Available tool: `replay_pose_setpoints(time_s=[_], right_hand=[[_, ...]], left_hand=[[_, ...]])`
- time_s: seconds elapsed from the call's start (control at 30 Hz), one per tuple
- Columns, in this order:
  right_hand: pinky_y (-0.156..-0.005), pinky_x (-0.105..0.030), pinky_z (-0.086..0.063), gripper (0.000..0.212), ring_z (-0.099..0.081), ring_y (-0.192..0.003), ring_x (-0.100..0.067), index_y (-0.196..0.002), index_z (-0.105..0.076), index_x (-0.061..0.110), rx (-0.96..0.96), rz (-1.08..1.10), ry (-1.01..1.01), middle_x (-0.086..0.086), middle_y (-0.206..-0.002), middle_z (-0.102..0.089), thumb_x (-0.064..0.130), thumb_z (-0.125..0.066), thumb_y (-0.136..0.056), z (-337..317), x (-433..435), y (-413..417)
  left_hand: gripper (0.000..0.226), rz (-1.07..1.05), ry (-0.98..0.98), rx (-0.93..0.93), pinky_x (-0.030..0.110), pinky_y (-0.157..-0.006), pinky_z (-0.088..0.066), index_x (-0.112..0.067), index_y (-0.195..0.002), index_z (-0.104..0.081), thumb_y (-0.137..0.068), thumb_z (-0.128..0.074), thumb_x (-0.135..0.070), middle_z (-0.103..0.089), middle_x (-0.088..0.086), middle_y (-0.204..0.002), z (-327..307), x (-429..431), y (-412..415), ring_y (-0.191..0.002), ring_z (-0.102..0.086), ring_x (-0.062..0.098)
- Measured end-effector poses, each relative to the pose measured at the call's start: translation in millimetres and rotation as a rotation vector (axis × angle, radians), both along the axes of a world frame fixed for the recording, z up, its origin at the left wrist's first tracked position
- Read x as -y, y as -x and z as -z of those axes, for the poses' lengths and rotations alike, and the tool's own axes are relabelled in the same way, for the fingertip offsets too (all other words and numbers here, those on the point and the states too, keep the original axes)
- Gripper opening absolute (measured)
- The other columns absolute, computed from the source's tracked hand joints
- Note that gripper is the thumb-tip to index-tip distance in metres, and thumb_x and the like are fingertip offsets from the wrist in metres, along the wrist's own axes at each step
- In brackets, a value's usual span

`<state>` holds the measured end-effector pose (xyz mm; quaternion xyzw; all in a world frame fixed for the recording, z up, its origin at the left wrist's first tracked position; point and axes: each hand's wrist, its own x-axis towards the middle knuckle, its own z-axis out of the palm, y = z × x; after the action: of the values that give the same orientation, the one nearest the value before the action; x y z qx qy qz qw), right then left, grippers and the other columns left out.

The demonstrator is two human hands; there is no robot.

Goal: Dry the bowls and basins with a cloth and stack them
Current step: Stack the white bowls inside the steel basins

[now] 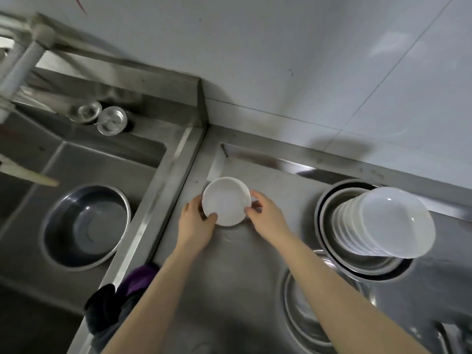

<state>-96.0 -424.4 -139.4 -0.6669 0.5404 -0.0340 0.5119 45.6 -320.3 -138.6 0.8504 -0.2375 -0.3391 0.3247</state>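
- Steel counter (255, 267) spread under both arms;
- steel basin (85, 227) lay in the sink (107, 159), left;
- stacked white bowls (393, 223) leaned inside nested basins (328, 215), right;
- dark cloth (120, 300) draped the counter edge;
- small white bowl (226, 201) upright at counter's middle;
- left hand (195, 221) and right hand (267, 215) grasped its rim, fingers curled.

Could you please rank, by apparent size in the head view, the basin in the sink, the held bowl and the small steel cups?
1. basin in the sink
2. held bowl
3. right cup and left cup, alike
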Motion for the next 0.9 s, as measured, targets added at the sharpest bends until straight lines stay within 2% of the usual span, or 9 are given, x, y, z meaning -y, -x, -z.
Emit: replay_pose_setpoints(time_s=[0.07, 0.17, 0.27, 0.4, 0.57, 0.67, 0.73, 0.83, 0.9], right_hand=[[-0.098, -0.038, -0.049, 0.042, -0.062, -0.109, -0.025, -0.133, -0.056, 0.021, 0.042, 0.051, -0.023, -0.005, -0.116, -0.065, 0.013, -0.061, -0.092, 2, 0, -1], [-0.094, -0.048, -0.053, 0.038, -0.064, -0.103, -0.024, -0.123, -0.059, 0.029, 0.117, 0.102, -0.078, 0.007, -0.102, -0.064, 0.010, -0.061, -0.091, 0, -5, 8], [-0.092, -0.048, -0.054, 0.038, -0.066, -0.097, -0.020, -0.123, -0.059, 0.034, 0.189, 0.154, -0.047, 0.002, -0.105, -0.066, 0.015, -0.062, -0.090, -11, -11, 26], [-0.087, -0.047, -0.057, 0.035, -0.067, -0.091, -0.019, -0.123, -0.060, 0.036, 0.280, 0.274, 0.108, -0.001, -0.107, -0.063, 0.019, -0.062, -0.093, -46, -15, 64], [-0.080, -0.041, -0.059, 0.032, -0.065, -0.078, -0.014, -0.121, -0.061, 0.032, 0.285, 0.469, 0.327, -0.003, -0.101, -0.063, 0.020, -0.065, -0.092, -107, -9, 128], [-0.075, -0.044, -0.062, 0.035, -0.069, -0.078, -0.018, -0.124, -0.062, 0.027, 0.290, 0.574, 0.354, 0.004, -0.096, -0.064, 0.018, -0.065, -0.091, -126, 2, 166], [-0.072, -0.044, -0.062, 0.038, -0.070, -0.082, -0.022, -0.124, -0.062, 0.030, 0.287, 0.628, 0.366, -0.001, -0.099, -0.066, 0.018, -0.064, -0.088, -129, 9, 188], [-0.066, -0.039, -0.062, 0.038, -0.068, -0.086, -0.028, -0.123, -0.063, 0.024, 0.310, 0.710, 0.347, -0.007, -0.098, -0.065, 0.006, -0.061, -0.089, -129, 16, 215], [-0.064, -0.037, -0.062, 0.038, -0.068, -0.083, -0.028, -0.123, -0.063, 0.021, 0.302, 0.734, 0.341, -0.008, -0.098, -0.065, 0.004, -0.060, -0.090, -127, 21, 229]], left_hand=[[0.053, -0.019, 0.017, -0.017, 0.043, -0.091, -0.053, -0.020, -0.129, -0.052, -0.080, -0.067, -0.009, -0.057, 0.008, -0.124, 1, 0, 0, -0.101, -0.063, 0.023], [0.052, -0.049, 0.036, -0.039, 0.038, -0.088, -0.054, -0.021, -0.127, -0.055, -0.079, -0.064, -0.004, -0.058, 0.007, -0.122, -5, -1, 2, -0.097, -0.064, 0.019], [0.052, -0.059, 0.094, -0.045, 0.034, -0.088, -0.054, -0.022, -0.129, -0.057, -0.082, -0.058, 0.000, -0.055, 0.002, -0.122, -22, -3, 14, -0.098, -0.063, 0.014], [0.048, -0.023, 0.272, -0.064, 0.015, -0.077, -0.048, -0.027, -0.127, -0.060, -0.086, -0.061, -0.003, -0.056, -0.003, -0.118, -57, 3, 46, -0.098, -0.063, 0.008], [0.045, 0.109, 0.487, -0.219, 0.017, -0.077, -0.052, -0.032, -0.119, -0.065, -0.076, -0.066, -0.017, -0.061, -0.005, -0.112, -113, 29, 102, -0.088, -0.065, 0.004], [0.049, 0.222, 0.537, -0.267, 0.016, -0.079, -0.052, -0.027, -0.120, -0.066, -0.073, -0.071, -0.018, -0.062, -0.004, -0.113, -128, 47, 133, -0.088, -0.066, 0.004], [0.050, 0.291, 0.543, -0.270, 0.018, -0.082, -0.054, -0.026, -0.122, -0.066, -0.075, -0.078, -0.014, -0.062, -0.002, -0.115, -128, 60, 151, -0.091, -0.067, 0.006], [0.053, 0.415, 0.535, -0.234, 0.025, -0.086, -0.056, -0.027, -0.124, -0.064, -0.075, -0.080, -0.010, -0.059, -0.001, -0.117, -123, 78, 175, -0.092, -0.067, 0.007], [0.057, 0.469, 0.531, -0.232, 0.022, -0.082, -0.056, -0.031, -0.123, -0.063, -0.073, -0.080, -0.008, -0.057, 0.000, -0.118, -119, 89, 188, -0.090, -0.067, 0.004]])
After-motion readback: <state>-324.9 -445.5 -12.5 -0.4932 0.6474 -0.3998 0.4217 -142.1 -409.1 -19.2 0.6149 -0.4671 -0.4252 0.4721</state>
